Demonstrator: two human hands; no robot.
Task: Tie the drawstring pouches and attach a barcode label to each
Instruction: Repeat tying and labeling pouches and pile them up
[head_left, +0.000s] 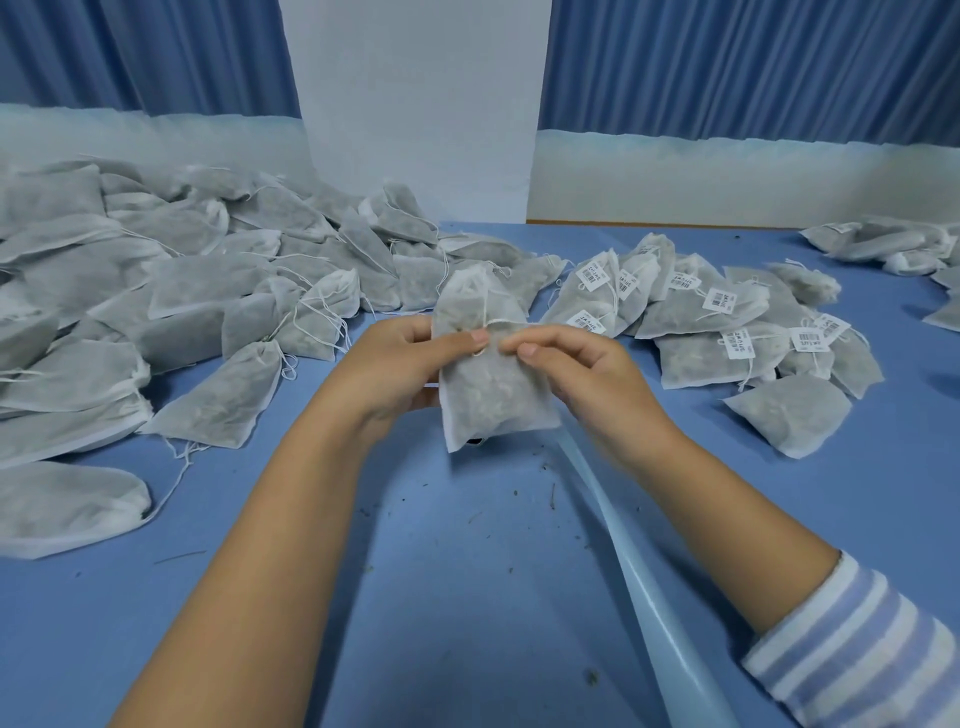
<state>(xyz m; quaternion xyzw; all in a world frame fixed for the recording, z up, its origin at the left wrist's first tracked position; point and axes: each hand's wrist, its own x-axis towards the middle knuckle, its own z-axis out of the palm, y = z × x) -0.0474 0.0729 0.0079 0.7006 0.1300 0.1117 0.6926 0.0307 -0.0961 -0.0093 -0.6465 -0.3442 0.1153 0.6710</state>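
The pouch (488, 364) was a translucent white mesh bag packed with grey-green loose material, its gathered neck pointing away from me. A white drawstring (493, 323) crossed its upper part, with one strand running up toward the neck. I held the pouch above the blue worktop (467, 571), at the centre of the view. My left hand (400, 364) gripped its left edge, thumb pressed on the front face just below the string. The fingers (524, 340) of my right hand (576, 369) were curled onto the right edge at string level, gripping the pouch. To the left, a heap of unlabelled pouches (182, 291) lay on the worktop. To the right lay tied pouches (727, 338) carrying white barcode labels (720, 300). A striped sleeve (857, 649) covered my right forearm. Small dark crumbs lay scattered on the worktop beneath my hands.
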